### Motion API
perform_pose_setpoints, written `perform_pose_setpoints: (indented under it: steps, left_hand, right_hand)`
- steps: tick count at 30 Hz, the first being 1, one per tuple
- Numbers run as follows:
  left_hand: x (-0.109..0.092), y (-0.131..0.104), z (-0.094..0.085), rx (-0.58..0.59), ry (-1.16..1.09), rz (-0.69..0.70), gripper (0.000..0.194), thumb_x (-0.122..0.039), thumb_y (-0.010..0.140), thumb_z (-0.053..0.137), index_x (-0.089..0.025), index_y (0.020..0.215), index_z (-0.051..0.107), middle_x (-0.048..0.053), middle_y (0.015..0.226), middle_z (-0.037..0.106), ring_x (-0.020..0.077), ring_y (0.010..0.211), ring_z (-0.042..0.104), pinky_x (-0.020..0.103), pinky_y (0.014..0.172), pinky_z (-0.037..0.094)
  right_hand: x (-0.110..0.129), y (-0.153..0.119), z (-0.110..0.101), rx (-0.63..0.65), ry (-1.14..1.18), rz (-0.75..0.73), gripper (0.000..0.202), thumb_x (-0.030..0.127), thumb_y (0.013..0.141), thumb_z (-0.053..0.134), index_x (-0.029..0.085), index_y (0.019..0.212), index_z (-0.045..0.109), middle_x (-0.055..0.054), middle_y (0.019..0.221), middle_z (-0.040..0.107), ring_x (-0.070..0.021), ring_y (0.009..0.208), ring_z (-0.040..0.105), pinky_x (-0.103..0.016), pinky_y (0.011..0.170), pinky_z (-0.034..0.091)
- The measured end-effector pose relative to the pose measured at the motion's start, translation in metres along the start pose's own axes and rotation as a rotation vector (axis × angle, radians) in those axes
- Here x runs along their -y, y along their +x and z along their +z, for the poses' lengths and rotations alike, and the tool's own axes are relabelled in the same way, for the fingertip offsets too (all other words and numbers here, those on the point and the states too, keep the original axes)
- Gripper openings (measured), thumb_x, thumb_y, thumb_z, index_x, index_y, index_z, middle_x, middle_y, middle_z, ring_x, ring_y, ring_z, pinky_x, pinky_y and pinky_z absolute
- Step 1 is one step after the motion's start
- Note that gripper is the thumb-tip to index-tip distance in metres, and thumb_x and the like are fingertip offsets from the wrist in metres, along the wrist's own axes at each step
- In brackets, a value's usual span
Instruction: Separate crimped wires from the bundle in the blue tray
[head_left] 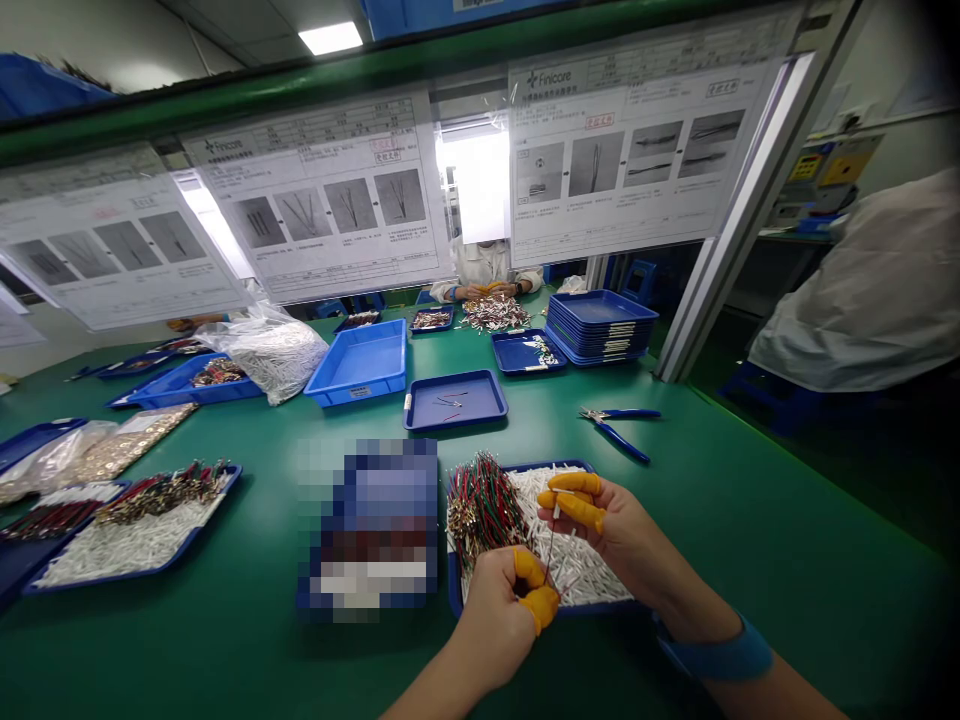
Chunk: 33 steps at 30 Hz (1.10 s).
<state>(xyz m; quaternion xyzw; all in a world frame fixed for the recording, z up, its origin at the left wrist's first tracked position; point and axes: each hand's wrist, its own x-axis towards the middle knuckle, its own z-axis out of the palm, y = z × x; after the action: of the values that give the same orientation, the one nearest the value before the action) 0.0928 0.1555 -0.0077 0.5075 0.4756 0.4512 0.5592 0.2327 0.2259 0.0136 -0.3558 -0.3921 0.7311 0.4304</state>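
Observation:
My left hand [501, 612], with yellow finger cots, is closed in a pinch on a thin dark wire [550, 552]. Above and to the right, my right hand [626, 532] pinches a small white tube [561, 491] between cotted fingertips, at the wire's upper end. Whether the wire runs inside the tube is too small to tell. Both hands are over a blue tray [454, 590] that holds a bundle of red, green and black wires [486, 505] at left and many loose white tubes [600, 580].
Blue-handled pliers [621, 420] lie to the right. Beyond are a small tray with a few wires [420, 420], an empty-looking blue bin [360, 365], and stacked trays [600, 325]. Another tray of wires and tubes [142, 540] stands left, near a pixelated patch. A co-worker [484, 270] sits opposite.

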Motion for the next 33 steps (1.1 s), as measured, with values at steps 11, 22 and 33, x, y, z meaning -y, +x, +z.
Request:
perform_pose_setpoints:
  steps: [11,22,33]
  left_hand:
    - [0.0071,0.0002,-0.0001,-0.096,0.178,0.044,0.012,-0.014,0.062,0.050,-0.013,0.055,0.040,0.003,0.063,0.045,0.0115,0.059,0.040,0.023,0.054,0.031]
    - [0.0041,0.0010,0.0012,-0.172,0.226,0.114,0.011,-0.016,0.069,0.053,-0.012,0.060,0.048,0.008,0.079,0.054,0.0133,0.066,0.047,0.023,0.058,0.037]
    - [0.0029,0.0018,0.0013,-0.215,0.008,0.110,0.014,-0.022,0.070,0.060,-0.011,0.067,0.051,0.006,0.077,0.051,0.0108,0.065,0.044,0.022,0.058,0.037]
  right_hand:
    - [-0.0021,0.0008,0.0050,0.135,-0.236,0.047,0.044,0.031,0.052,0.079,0.013,0.087,0.060,-0.006,0.079,0.065,-0.0155,0.075,0.061,-0.028,0.071,0.048]
    - [0.0049,-0.0026,0.0011,0.153,-0.271,0.026,0.043,0.036,0.060,0.075,0.015,0.095,0.062,-0.008,0.094,0.063,-0.0153,0.085,0.057,-0.027,0.077,0.045]
    - [0.0016,-0.0040,0.0005,0.250,-0.276,0.036,0.031,0.038,0.067,0.070,0.016,0.089,0.067,-0.005,0.088,0.063,-0.0152,0.084,0.057,-0.027,0.080,0.043]
